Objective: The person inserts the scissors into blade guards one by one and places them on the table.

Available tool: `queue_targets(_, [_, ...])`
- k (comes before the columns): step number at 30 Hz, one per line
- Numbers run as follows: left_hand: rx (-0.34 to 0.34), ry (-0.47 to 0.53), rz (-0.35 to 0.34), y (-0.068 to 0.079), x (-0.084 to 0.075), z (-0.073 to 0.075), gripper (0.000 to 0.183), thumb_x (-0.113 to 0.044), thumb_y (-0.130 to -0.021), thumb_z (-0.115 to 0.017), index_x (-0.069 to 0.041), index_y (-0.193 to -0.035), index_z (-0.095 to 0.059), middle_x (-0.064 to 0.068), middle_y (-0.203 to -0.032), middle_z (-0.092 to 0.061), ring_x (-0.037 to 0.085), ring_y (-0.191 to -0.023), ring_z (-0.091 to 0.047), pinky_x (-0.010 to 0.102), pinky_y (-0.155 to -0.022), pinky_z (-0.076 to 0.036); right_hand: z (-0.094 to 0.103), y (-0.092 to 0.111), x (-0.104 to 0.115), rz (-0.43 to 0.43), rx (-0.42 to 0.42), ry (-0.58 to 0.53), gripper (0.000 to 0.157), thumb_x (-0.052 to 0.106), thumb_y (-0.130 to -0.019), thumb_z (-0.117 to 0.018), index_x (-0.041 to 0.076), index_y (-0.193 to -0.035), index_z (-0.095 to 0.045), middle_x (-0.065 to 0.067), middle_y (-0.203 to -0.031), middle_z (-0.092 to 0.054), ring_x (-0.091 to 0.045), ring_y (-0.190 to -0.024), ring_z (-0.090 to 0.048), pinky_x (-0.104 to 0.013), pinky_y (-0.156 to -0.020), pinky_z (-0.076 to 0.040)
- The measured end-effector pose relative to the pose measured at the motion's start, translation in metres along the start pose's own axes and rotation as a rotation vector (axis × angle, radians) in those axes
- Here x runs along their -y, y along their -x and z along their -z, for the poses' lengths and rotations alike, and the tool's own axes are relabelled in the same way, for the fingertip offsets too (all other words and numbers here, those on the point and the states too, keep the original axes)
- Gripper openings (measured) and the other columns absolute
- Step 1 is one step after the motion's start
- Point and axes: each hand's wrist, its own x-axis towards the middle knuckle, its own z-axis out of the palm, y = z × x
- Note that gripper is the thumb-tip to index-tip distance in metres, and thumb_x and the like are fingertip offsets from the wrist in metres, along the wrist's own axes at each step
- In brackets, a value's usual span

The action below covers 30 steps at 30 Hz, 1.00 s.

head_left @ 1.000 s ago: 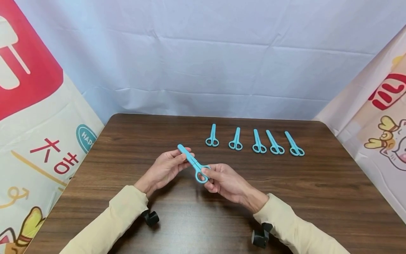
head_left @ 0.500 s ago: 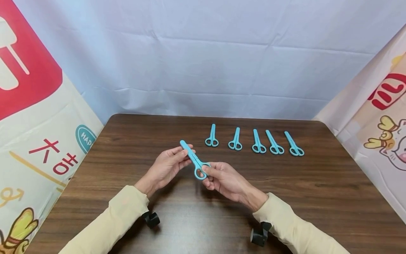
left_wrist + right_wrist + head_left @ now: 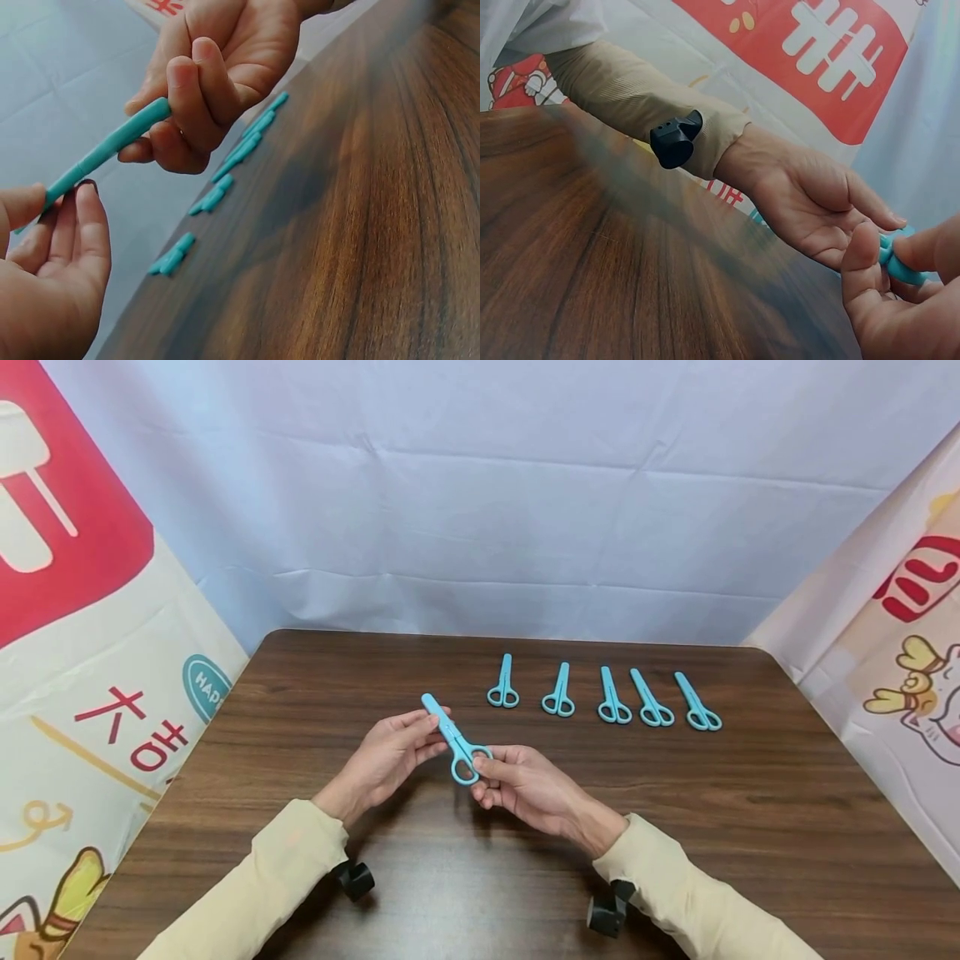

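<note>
Light-blue scissors (image 3: 455,739) with a matching blade cover are held up above the table between both hands, tilted with the covered tip toward the upper left. My left hand (image 3: 390,756) pinches the cover near its tip between thumb and fingers. The right hand (image 3: 536,789) grips the finger loops, its thumb on top. In the left wrist view the scissors (image 3: 105,150) show edge-on, spanning from one hand to the other. Seen from the right wrist, the loops (image 3: 907,270) are partly hidden behind the fingers.
Several more covered light-blue scissors (image 3: 555,691) lie in a row on the brown wooden table (image 3: 337,677), toward its back right. Black wrist cameras (image 3: 356,881) hang under both sleeves. A pale cloth (image 3: 480,527) hangs behind the table, with printed banners (image 3: 112,693) at the sides.
The held scissors have shifted slightly up and to the left, with both hands keeping their hold. The row of scissors on the table stays put.
</note>
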Motion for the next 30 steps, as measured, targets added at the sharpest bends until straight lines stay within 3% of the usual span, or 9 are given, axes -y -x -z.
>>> queue_targets(11, [-0.015, -0.038, 0.026, 0.001, -0.002, 0.003, 0.029, -0.015, -0.108, -0.058, 0.006, -0.127, -0.065, 0.009, -0.128, -0.066, 0.016, -0.099, -0.066, 0.030, -0.094, -0.056, 0.001, -0.007, -0.004, -0.002, -0.004, 0.009, 0.021, 0.008, -0.109, -0.052, -0.011, -0.117, -0.056, -0.007, -0.086, -0.065, -0.010, -0.071, -0.062, -0.020, -0.063, -0.054])
queue_targets(19, [-0.016, -0.064, 0.032, 0.001, -0.001, 0.003, 0.033, -0.014, -0.107, -0.059, 0.008, -0.131, -0.063, 0.006, -0.105, -0.071, 0.016, -0.096, -0.067, 0.030, -0.094, -0.056, 0.001, -0.010, -0.004, -0.004, -0.034, 0.025, 0.017, 0.008, -0.108, -0.054, -0.006, -0.113, -0.061, -0.007, -0.086, -0.065, -0.010, -0.071, -0.062, -0.020, -0.063, -0.054])
queue_targets(23, [-0.044, -0.091, 0.044, -0.002, -0.001, 0.002, 0.031, -0.014, -0.107, -0.059, 0.008, -0.128, -0.065, 0.008, -0.115, -0.070, 0.016, -0.099, -0.067, 0.031, -0.095, -0.056, 0.001, -0.011, -0.004, -0.002, -0.042, 0.026, 0.016, 0.009, -0.107, -0.056, -0.005, -0.113, -0.061, -0.008, -0.085, -0.065, -0.011, -0.072, -0.063, -0.021, -0.064, -0.054])
queue_targets(30, [-0.090, -0.153, 0.045, -0.014, -0.008, 0.006, 0.043, -0.013, -0.108, -0.056, 0.013, -0.142, -0.052, 0.007, -0.109, -0.069, 0.015, -0.099, -0.065, 0.028, -0.093, -0.055, 0.011, -0.005, -0.003, -0.007, -0.077, 0.062, 0.030, 0.018, -0.108, -0.058, -0.005, -0.126, -0.058, -0.009, -0.102, -0.068, -0.014, -0.083, -0.067, -0.023, -0.068, -0.055])
